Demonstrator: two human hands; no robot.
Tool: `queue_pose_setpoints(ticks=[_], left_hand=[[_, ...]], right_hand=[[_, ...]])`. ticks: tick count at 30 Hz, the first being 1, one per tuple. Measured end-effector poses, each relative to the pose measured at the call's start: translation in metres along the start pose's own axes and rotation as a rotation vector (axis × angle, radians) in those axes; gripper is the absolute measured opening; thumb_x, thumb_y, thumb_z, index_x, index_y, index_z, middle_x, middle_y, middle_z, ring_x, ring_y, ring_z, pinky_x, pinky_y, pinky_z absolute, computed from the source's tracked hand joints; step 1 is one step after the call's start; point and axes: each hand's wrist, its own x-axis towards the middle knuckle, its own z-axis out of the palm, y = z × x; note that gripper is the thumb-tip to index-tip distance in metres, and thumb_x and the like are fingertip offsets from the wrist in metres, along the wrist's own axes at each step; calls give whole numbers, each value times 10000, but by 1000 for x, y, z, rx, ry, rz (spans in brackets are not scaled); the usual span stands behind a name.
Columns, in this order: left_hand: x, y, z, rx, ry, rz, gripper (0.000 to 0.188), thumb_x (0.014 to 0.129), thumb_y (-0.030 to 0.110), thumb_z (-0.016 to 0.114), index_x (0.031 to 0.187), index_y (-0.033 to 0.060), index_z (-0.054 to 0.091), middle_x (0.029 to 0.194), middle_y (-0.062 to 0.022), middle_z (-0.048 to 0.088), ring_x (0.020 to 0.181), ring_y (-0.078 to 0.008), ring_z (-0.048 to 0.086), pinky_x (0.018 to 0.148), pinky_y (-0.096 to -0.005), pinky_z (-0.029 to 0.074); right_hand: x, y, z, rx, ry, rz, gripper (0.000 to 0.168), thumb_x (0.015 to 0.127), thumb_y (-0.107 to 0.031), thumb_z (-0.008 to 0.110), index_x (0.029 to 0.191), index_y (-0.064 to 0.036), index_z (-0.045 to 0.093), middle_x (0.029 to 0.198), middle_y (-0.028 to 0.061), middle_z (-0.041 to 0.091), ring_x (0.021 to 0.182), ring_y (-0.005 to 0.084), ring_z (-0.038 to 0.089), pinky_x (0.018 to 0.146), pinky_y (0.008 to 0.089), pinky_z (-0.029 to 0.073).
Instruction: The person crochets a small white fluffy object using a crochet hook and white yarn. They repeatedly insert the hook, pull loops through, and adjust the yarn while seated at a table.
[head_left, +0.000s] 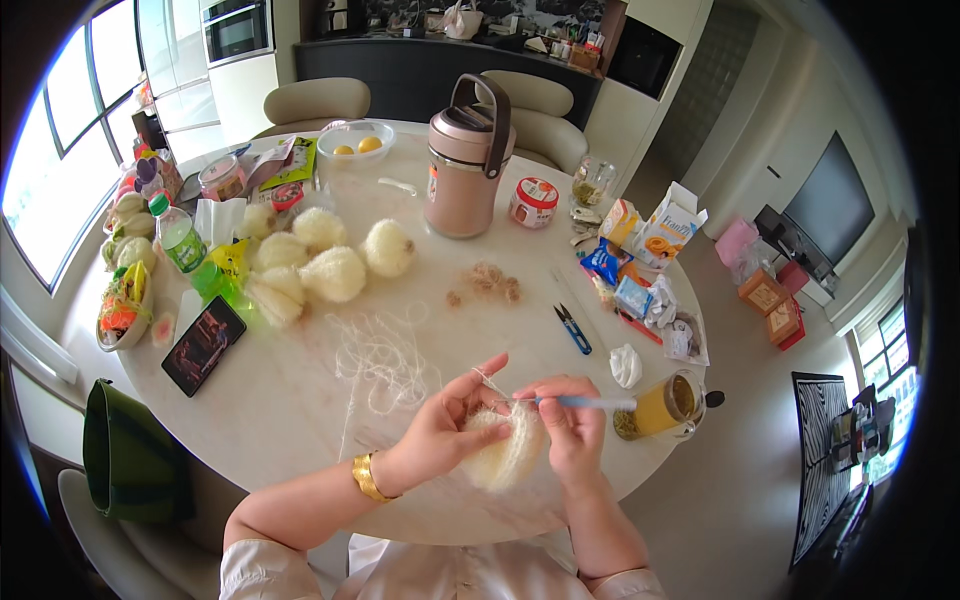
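Note:
My left hand (450, 424) grips a fuzzy cream crocheted piece (502, 457), thumb on its front, with a strand of yarn running over the raised index finger. In my right hand (571, 427) is a crochet hook (589, 403) with a blue handle, its tip at the top edge of the piece. Loose cream yarn (379, 364) lies tangled on the table to the left of the work. Several fuzzy cream balls (334, 274) sit further back. Blue thread snips (573, 328) lie beyond my right hand, and small brown fuzzy pieces (487, 280) rest near the middle.
A large pink insulated jug (461, 176) stands at the back of the round table (292, 420). To the right, a glass mug of tea (660, 405) stands close to the edge, near a crumpled tissue (625, 365). At left are a phone (204, 346) and a green-capped bottle (180, 234).

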Motion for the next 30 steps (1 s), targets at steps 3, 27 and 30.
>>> queue_pose_setpoints(ticks=[3, 27, 30], left_hand=[[-1, 0, -2, 11, 50, -64, 729, 816, -45, 642, 1421, -22, 235, 886, 11, 574, 905, -61, 536, 883, -222, 429], [4, 11, -10, -82, -169, -238, 496, 905, 0, 540, 1362, -32, 351, 958, 0, 583, 957, -67, 519, 895, -238, 419], [4, 12, -9, -75, -168, -245, 461, 906, -3, 536, 1340, -36, 383, 956, -2, 591, 945, -71, 528, 894, -240, 424]], right_hand=[[-1, -15, -4, -736, -182, -424, 101, 898, -68, 574, 987, -20, 582, 973, 136, 642, 867, 208, 612, 792, 300, 469], [-11, 4, -4, 231, 59, 147, 122, 932, -117, 523, 986, -18, 478, 887, 162, 628, 833, 196, 610, 768, 311, 502], [-8, -2, -11, 267, 3, 171, 148, 938, -159, 518, 970, -26, 463, 863, 165, 625, 833, 212, 609, 783, 332, 493]])
